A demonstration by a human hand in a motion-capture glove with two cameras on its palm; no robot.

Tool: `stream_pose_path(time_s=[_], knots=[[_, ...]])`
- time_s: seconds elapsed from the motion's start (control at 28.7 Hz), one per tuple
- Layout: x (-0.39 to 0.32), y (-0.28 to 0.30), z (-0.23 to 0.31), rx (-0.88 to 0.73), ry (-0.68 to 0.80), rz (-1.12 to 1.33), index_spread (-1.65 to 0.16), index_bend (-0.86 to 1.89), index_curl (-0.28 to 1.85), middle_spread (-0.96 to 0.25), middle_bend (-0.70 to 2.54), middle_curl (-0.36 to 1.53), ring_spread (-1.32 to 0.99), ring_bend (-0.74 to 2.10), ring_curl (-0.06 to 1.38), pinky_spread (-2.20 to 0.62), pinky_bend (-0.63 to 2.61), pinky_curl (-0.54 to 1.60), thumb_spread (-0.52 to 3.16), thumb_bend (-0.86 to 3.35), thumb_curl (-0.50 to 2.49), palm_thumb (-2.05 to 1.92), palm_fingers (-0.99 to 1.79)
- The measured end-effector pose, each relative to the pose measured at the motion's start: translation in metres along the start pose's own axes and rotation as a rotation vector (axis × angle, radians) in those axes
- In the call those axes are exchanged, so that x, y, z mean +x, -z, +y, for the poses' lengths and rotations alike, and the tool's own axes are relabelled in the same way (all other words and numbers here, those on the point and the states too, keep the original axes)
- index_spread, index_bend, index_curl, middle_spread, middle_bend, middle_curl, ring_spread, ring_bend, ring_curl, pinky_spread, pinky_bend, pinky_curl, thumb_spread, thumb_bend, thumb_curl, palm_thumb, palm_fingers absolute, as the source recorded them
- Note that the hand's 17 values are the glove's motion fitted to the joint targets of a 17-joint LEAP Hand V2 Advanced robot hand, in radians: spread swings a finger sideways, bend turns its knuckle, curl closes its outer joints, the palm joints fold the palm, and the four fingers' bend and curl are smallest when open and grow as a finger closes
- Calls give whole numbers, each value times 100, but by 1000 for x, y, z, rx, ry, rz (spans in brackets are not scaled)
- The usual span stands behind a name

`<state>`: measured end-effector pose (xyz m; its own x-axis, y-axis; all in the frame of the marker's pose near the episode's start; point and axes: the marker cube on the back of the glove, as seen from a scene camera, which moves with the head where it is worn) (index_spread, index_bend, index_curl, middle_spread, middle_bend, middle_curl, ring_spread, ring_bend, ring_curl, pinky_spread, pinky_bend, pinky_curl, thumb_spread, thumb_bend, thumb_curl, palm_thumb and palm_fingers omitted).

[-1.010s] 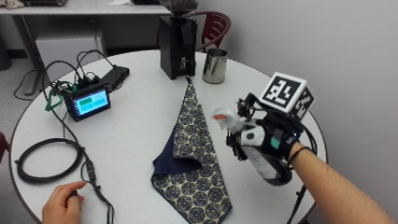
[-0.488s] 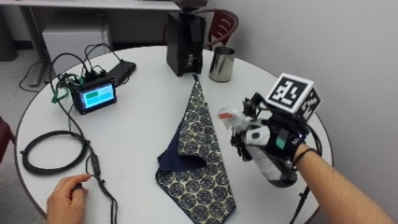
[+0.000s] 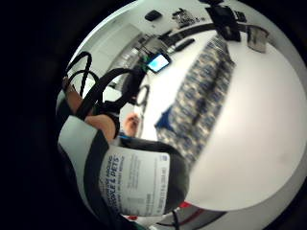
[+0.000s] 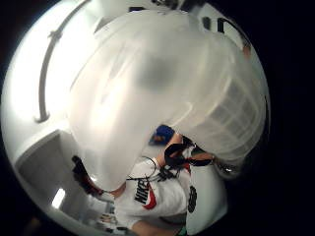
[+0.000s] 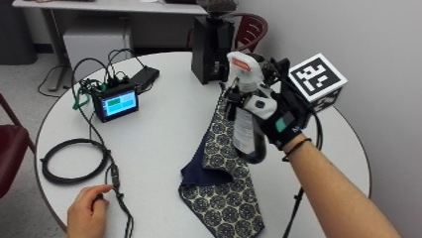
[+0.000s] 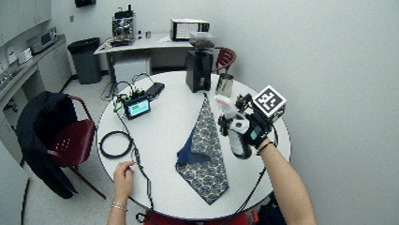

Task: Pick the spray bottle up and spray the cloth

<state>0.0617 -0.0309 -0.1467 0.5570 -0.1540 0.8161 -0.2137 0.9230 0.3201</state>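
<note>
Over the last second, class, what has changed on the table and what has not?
The gloved right hand still grips the spray bottle but has lifted it higher above the table, nozzle towards the cloth. The outside camera itself shifted, so the apparent drift of other things is not real. The cloth, the cup and the bare hand stayed put.

A small monitor, coiled cable and metal cup sit on the table.

bright even room light; palm views blurred up close
</note>
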Motion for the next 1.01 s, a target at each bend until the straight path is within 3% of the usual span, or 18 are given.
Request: stream_pose_path(time_s=[0.28,0.49,1.01], knots=[[29,-63,-21,41,73,-128,-20,14,42,-10,50,52,-11,67,42,1,28,37,81,-2,64,86,118],[77,-73,-8,61,5,-163,-21,15,42,-11,48,51,-11,64,42,2,26,36,85,-2,62,86,116],[114,-94,-3,49,9,-159,-23,13,39,-12,46,50,-12,61,41,4,23,36,89,-2,61,89,116]])
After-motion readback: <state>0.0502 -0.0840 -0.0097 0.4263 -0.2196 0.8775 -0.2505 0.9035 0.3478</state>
